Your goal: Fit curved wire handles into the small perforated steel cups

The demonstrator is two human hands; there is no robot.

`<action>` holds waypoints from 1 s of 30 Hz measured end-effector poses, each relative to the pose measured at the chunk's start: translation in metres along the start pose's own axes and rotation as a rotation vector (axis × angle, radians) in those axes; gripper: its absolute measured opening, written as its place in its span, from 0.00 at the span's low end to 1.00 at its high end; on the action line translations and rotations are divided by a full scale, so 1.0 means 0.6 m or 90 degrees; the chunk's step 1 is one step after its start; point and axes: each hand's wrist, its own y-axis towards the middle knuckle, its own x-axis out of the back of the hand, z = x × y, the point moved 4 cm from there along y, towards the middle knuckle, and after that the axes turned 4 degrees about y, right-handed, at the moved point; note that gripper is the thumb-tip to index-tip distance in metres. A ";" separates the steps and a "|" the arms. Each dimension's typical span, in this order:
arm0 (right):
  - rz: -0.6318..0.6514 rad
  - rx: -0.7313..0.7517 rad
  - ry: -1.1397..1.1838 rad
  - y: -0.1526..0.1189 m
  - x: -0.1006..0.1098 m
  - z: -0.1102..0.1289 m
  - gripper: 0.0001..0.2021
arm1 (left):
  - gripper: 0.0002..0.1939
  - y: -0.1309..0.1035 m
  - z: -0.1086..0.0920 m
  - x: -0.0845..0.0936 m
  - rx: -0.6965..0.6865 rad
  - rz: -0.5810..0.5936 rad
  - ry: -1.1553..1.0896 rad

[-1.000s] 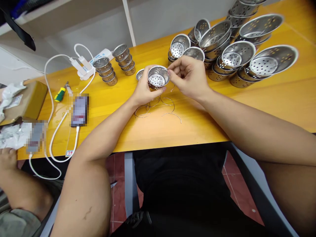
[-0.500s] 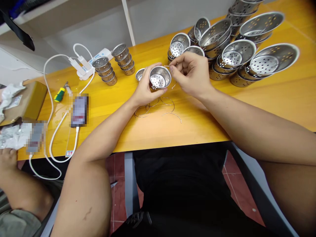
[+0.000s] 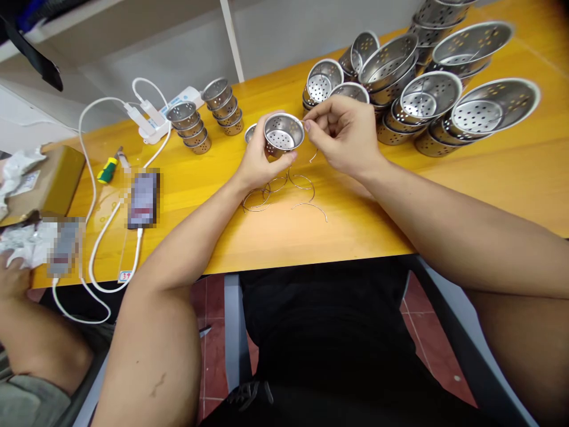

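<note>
Yellow wooden surface (image 3: 511,178) with a grey wall behind it, and dead centre of the frame sits the small perforated steel cup (image 3: 283,134), held up off the wood by the left hand (image 3: 259,159), fingers curled around its side and bottom. Right hand (image 3: 343,135) is pinched tight on a thin wire handle (image 3: 311,155) right at the cup's rim, so I'd say this is the clip-the-wire-into-the-cup step, one end at the rim hole. Next move probably needs the other end flexed in, cup kept steady. Just below the cup lie loose wire rings (image 3: 284,193). Upper right there's a big heap of perforated bowls (image 3: 427,89); upper left, two short stacks of small cups (image 3: 205,115), a white power strip (image 3: 160,118) and a screwdriver (image 3: 108,168). Someone else's hand (image 3: 11,274) shows at far left.
</note>
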 end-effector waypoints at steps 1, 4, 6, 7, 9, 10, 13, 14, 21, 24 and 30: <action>-0.004 0.003 0.000 0.000 0.001 0.000 0.24 | 0.49 0.000 0.002 -0.002 -0.008 -0.005 -0.009; -0.011 0.008 0.007 0.001 0.003 -0.001 0.24 | 0.48 -0.001 -0.001 -0.001 -0.003 -0.022 -0.007; -0.009 0.005 0.015 0.002 0.003 -0.001 0.24 | 0.49 0.000 -0.009 0.004 0.008 -0.032 0.016; -0.008 0.000 0.018 0.002 0.003 -0.001 0.24 | 0.48 0.000 -0.014 0.007 0.013 -0.036 0.025; -0.005 -0.009 0.021 0.002 0.002 -0.001 0.25 | 0.46 0.000 -0.021 0.011 0.024 -0.035 0.028; -0.004 -0.011 0.021 0.002 0.001 -0.001 0.24 | 0.46 0.001 -0.023 0.012 0.029 -0.032 0.022; 0.001 0.003 0.026 0.001 0.000 0.000 0.25 | 0.50 0.001 -0.019 0.010 0.040 -0.022 -0.001; 0.002 0.006 0.030 0.001 0.000 0.001 0.25 | 0.52 0.002 -0.016 0.010 0.040 -0.021 -0.004; 0.026 -0.036 0.045 -0.002 -0.001 0.001 0.23 | 0.60 0.003 0.006 0.000 0.007 0.018 0.014; 0.028 -0.036 0.048 -0.002 -0.002 0.003 0.23 | 0.56 0.002 0.008 -0.003 0.001 0.020 0.000; 0.025 -0.041 0.032 -0.003 -0.002 0.005 0.24 | 0.54 0.002 0.006 -0.007 0.028 0.033 -0.014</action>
